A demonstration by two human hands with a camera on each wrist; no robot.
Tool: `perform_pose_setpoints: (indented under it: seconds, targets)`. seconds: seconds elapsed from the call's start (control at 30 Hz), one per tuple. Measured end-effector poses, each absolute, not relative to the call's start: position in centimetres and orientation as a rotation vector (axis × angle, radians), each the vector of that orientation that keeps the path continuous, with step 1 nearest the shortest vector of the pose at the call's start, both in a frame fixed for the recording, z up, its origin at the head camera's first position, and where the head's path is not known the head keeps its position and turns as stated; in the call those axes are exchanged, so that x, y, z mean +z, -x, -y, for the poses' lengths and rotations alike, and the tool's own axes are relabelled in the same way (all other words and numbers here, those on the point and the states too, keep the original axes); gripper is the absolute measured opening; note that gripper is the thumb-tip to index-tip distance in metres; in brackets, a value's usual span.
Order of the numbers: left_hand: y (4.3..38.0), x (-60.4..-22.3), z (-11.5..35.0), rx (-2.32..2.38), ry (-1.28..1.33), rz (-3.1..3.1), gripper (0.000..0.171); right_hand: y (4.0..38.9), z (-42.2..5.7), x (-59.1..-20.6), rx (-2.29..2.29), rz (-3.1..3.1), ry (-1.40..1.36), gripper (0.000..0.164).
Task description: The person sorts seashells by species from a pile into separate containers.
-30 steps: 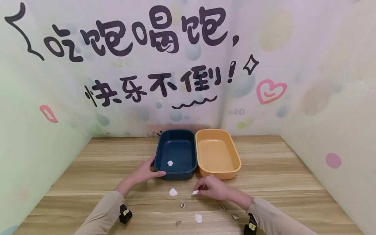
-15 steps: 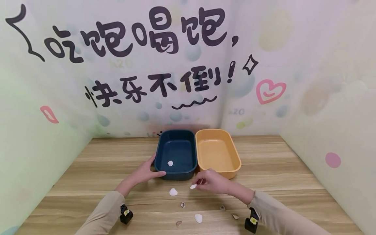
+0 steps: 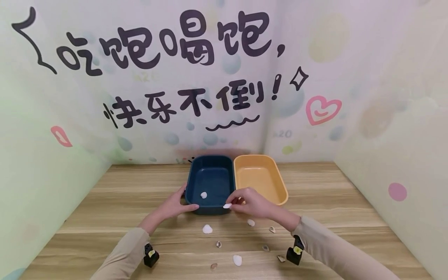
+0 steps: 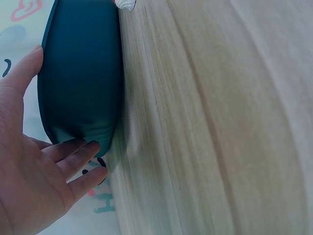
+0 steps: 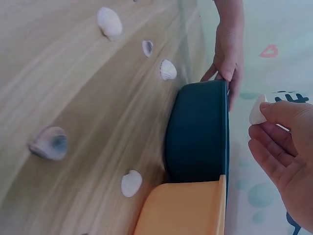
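Note:
My right hand (image 3: 252,201) pinches a white seashell (image 3: 227,206) between thumb and fingers, at the near right corner of the navy blue box (image 3: 211,211). In the right wrist view, the held seashell (image 5: 257,110) stands on edge in the fingertips, above the level of the rim. My left hand (image 3: 174,207) rests against the blue box's near left corner, thumb at the front rim and fingers along the side. The left wrist view shows those fingers (image 4: 78,159) extended against the box wall. One white shell (image 3: 203,195) lies inside the blue box.
A yellow-orange box (image 3: 282,190) stands directly right of the blue one. On the wooden table in front lie several shells, among them white ones (image 3: 207,229) and small brownish ones (image 3: 218,244). A printed cloth wall (image 3: 224,147) closes off the back.
My right hand has risen and moved forward with the white seashell, from over the table to the blue box's near rim. Shells formerly under it now show. The left hand stays put.

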State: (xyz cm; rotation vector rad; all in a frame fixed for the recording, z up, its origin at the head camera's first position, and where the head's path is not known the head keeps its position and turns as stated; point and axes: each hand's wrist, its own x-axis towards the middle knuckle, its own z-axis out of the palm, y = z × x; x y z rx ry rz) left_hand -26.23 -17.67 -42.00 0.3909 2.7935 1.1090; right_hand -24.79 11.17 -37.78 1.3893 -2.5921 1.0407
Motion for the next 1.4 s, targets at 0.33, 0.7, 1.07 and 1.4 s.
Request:
perform_pose_setpoints:
  seconds: [0.33, 0.7, 1.07, 1.4]
  targets:
    - [26.3, -42.0, 17.8, 1.101, -0.392, -2.813, 0.097, 26.2, -10.4, -37.1, 1.058, 2.643, -1.278, 0.011]
    - [26.4, -41.9, 18.0, 1.111, -0.425, -2.797, 0.097, 28.2, -9.8, -37.5, 1.092, 2.656, -1.229, 0.011]
    - [26.5, -42.0, 18.0, 1.12, -0.423, -2.789, 0.094, 30.5, -8.8, -38.1, 1.149, 2.67, -0.983, 0.011]
    - [26.4, -42.2, 18.0, 1.129, -0.417, -2.78, 0.095, 31.4, -8.3, -39.1, 1.372, 2.554, -0.574, 0.024]
